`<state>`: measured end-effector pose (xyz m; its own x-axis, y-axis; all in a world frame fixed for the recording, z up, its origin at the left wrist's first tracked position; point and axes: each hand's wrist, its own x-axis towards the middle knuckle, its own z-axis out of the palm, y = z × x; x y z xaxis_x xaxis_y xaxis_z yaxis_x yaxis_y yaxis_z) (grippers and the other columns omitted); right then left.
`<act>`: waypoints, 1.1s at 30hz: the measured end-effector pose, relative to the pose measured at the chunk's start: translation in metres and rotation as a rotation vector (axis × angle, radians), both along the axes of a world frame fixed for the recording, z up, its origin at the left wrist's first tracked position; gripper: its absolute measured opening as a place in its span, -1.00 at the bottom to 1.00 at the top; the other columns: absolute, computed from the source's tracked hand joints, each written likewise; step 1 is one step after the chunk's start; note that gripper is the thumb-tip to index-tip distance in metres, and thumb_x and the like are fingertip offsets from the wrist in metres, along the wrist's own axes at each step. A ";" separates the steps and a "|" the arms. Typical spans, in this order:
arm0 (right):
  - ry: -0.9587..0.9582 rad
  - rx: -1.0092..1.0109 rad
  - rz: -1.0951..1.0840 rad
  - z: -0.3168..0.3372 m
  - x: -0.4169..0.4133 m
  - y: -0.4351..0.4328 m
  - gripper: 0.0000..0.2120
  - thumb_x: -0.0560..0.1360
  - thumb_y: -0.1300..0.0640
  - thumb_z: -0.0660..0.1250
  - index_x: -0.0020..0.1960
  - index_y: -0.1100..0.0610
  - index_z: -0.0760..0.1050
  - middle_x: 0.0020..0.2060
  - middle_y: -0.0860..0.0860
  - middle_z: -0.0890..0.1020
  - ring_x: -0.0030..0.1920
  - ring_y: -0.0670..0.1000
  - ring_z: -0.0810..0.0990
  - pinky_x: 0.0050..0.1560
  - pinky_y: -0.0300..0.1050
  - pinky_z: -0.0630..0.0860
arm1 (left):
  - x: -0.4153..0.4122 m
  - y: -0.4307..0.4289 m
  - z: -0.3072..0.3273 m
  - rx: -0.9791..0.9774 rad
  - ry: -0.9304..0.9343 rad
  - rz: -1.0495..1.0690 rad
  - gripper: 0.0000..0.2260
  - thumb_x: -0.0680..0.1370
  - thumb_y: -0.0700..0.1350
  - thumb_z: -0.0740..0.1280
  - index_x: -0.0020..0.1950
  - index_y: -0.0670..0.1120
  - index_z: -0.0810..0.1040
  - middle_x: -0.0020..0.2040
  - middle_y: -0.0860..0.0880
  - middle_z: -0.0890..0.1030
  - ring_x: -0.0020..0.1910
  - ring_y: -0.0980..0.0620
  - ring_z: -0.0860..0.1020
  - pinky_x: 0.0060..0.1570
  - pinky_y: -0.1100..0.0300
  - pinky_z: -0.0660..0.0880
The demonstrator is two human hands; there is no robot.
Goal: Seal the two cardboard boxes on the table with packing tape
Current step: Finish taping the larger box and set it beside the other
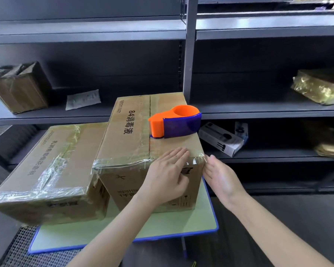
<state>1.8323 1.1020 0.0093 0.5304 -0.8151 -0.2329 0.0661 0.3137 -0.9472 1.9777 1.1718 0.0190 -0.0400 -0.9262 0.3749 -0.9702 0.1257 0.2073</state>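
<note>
Flat-fingered, the left hand (168,170) presses clear packing tape (123,162) over the near top edge of the taller cardboard box (123,189) on the bench (181,224), apparently bedding it down, while the right hand (222,178), open and empty, flanks the near right corner. Farther back the orange tape dispenser (174,122) rests on the lid, freeing both hands; the lower box (52,151) at left already wears tape.

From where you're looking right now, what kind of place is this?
Probably a stockroom or warehouse packing spot: grey metal shelving holds a wrapped parcel, a lower box and a taller box, both taped, sit on a small table, and an orange tape dispenser rests on the taller box.
</note>
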 end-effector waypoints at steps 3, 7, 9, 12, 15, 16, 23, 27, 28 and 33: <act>0.024 0.027 -0.020 0.006 0.001 -0.001 -0.67 0.66 0.07 -0.05 0.08 0.08 0.49 -0.02 -0.06 0.63 0.06 -0.16 0.56 0.15 -0.23 0.42 | 0.011 0.009 0.001 -0.053 0.077 0.053 -0.57 0.43 -0.20 0.23 0.29 -0.23 0.50 0.27 -0.15 0.53 0.29 -0.08 0.48 0.30 0.14 0.26; 0.110 -0.055 0.052 0.006 0.007 0.009 -0.64 0.66 0.00 -0.06 0.01 -0.07 0.52 -0.13 -0.23 0.67 -0.01 -0.30 0.58 0.05 -0.39 0.45 | 0.053 0.042 -0.009 -0.200 0.229 0.359 -0.63 0.52 -0.20 0.21 0.30 -0.26 0.48 0.29 -0.17 0.51 0.32 -0.07 0.44 0.35 0.06 0.22; 0.163 -0.125 0.017 0.012 0.008 0.006 -0.56 0.65 -0.02 -0.02 -0.20 -0.09 0.59 -0.22 -0.29 0.65 -0.10 -0.33 0.58 -0.03 -0.42 0.47 | 0.076 0.061 -0.014 -0.258 0.320 0.504 -0.67 0.56 -0.27 0.22 0.32 -0.29 0.45 0.30 -0.19 0.48 0.33 -0.10 0.43 0.35 0.03 0.26; 0.326 -0.352 -0.141 0.019 0.013 -0.010 -0.73 0.60 0.05 0.13 -0.23 0.00 0.48 -0.19 -0.14 0.52 -0.09 -0.11 0.48 0.15 -0.16 0.42 | 0.105 0.082 -0.018 -0.269 0.391 0.676 -0.71 0.59 -0.20 0.20 0.28 -0.27 0.48 0.23 -0.21 0.55 0.18 -0.17 0.52 0.18 -0.01 0.43; 0.607 -0.559 -0.171 0.022 0.013 -0.028 -0.64 0.57 -0.01 0.15 0.10 0.25 0.55 -0.04 0.08 0.64 0.02 0.09 0.57 0.18 0.04 0.45 | 0.127 0.093 -0.017 -0.167 0.474 0.760 -0.58 0.58 0.12 0.09 -0.11 -0.19 0.54 -0.20 -0.14 0.61 -0.21 -0.15 0.53 -0.26 0.03 0.38; 0.708 -0.595 -0.127 0.023 0.013 -0.031 -0.54 0.57 -0.07 0.13 0.03 0.33 0.54 -0.08 0.17 0.66 -0.01 0.15 0.59 0.15 0.11 0.47 | 0.132 0.095 -0.016 -0.102 0.526 0.755 -0.49 0.56 0.19 0.06 -0.20 -0.21 0.51 -0.28 -0.16 0.59 -0.27 -0.17 0.51 -0.30 -0.02 0.36; 0.755 -0.287 0.080 0.034 0.012 -0.037 -0.36 0.54 -0.21 0.14 -0.26 0.37 0.55 -0.46 0.23 0.63 -0.40 0.13 0.66 -0.38 -0.09 0.62 | 0.150 0.094 -0.017 -0.002 0.760 0.636 -0.61 0.57 0.09 0.22 -0.20 -0.19 0.60 -0.29 -0.12 0.66 -0.17 -0.11 0.62 -0.10 0.02 0.50; 0.676 -0.199 0.191 0.040 0.006 -0.036 -0.47 0.50 -0.14 0.27 -0.23 0.36 0.59 -0.38 0.25 0.65 -0.33 0.14 0.68 -0.43 -0.16 0.60 | 0.147 0.096 -0.018 -0.042 0.856 0.593 -0.70 0.56 0.03 0.28 -0.28 -0.08 0.61 -0.36 0.04 0.67 -0.25 0.13 0.65 -0.22 0.36 0.49; 0.632 -0.188 0.215 0.040 0.004 -0.036 -0.52 0.49 -0.10 0.30 -0.20 0.35 0.60 -0.34 0.25 0.66 -0.30 0.15 0.69 -0.40 -0.17 0.60 | 0.146 0.096 -0.019 -0.058 0.900 0.578 -0.72 0.55 0.01 0.30 -0.28 -0.09 0.62 -0.36 0.04 0.67 -0.26 0.15 0.65 -0.23 0.39 0.50; 0.537 -0.166 0.241 0.039 0.000 -0.037 -0.61 0.46 -0.02 0.35 -0.12 0.36 0.60 -0.28 0.25 0.67 -0.23 0.17 0.69 -0.35 -0.17 0.61 | 0.148 0.095 -0.021 -0.095 1.014 0.549 -0.78 0.52 -0.05 0.36 -0.23 -0.16 0.64 -0.34 0.00 0.68 -0.26 0.10 0.66 -0.19 0.28 0.56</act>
